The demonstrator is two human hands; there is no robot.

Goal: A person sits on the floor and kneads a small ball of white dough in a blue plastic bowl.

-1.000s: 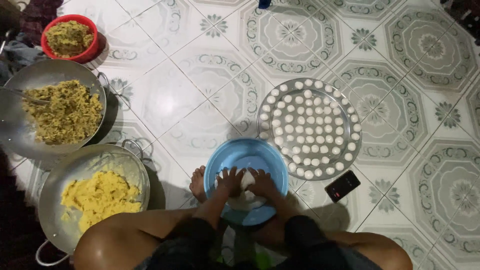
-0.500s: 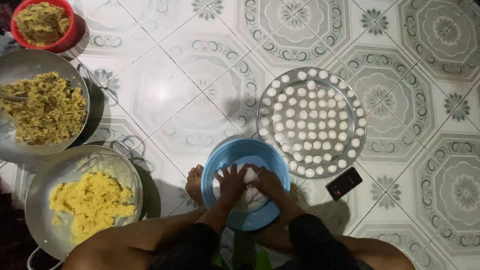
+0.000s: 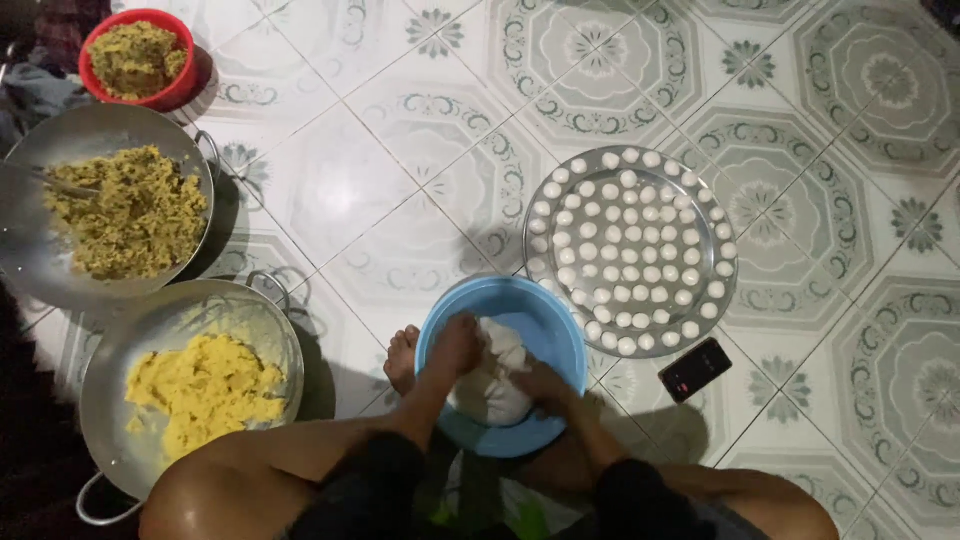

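Note:
A blue plastic bowl (image 3: pixel 545 310) stands on the tiled floor between my knees and holds a lump of white dough (image 3: pixel 497 378). My left hand (image 3: pixel 455 345) presses on the upper left of the dough. My right hand (image 3: pixel 541 383) grips the dough from the right side. Just beyond the bowl lies a round metal tray (image 3: pixel 725 300) covered with several small white dough balls (image 3: pixel 630 245).
At the left sit a metal pan of yellow mash (image 3: pixel 200 390), a metal pan of greenish-yellow filling (image 3: pixel 125 215) with a utensil in it, and a red bowl (image 3: pixel 135 58) of the same filling. A dark phone (image 3: pixel 694 369) lies right of the bowl. My bare foot (image 3: pixel 402 358) rests beside it.
My hands have shifted on the dough, the left now higher and the right lower on its side. The view has tilted slightly; the bowls and tray have stayed in place.

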